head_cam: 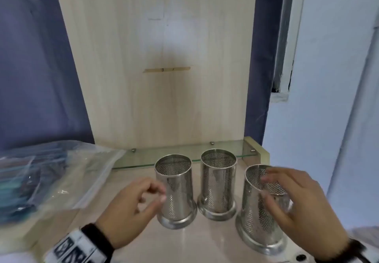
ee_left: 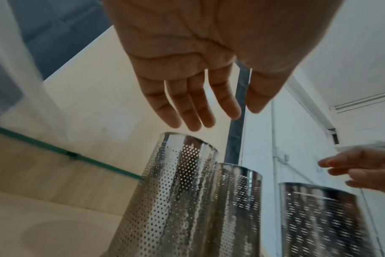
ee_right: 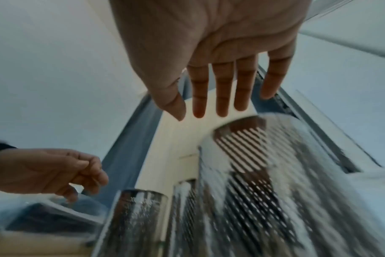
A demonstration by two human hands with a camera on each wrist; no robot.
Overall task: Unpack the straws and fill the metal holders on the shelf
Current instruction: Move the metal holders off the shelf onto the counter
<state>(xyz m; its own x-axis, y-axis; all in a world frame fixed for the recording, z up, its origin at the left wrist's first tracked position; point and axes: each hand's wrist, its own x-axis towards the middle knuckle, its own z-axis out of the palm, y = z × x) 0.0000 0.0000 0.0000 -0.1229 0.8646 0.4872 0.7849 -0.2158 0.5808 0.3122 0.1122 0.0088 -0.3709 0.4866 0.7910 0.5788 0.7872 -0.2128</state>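
far left: bag of straws (head_cam: pixel 39 172) lies on the wooden surface (head_cam: pixel 180 240), apparently unopened. left hand (head_cam: pixel 131 205) hovers just beside the left holder (head_cam: pixel 175 191), fingers loosely curled, holding nothing. middle holder (head_cam: pixel 217 184) and right holder (head_cam: pixel 261 207) stand alongside; all three look empty. right hand (head_cam: pixel 293 205) is spread beside the right holder, gripping nothing. judged: unpacking and filling both remain.

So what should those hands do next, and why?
Probably the left hand should reach left for the plastic bag of straws: all three perforated metal holders stand empty, neither it nor the right hand holds anything, and the straws look unpacked yet.
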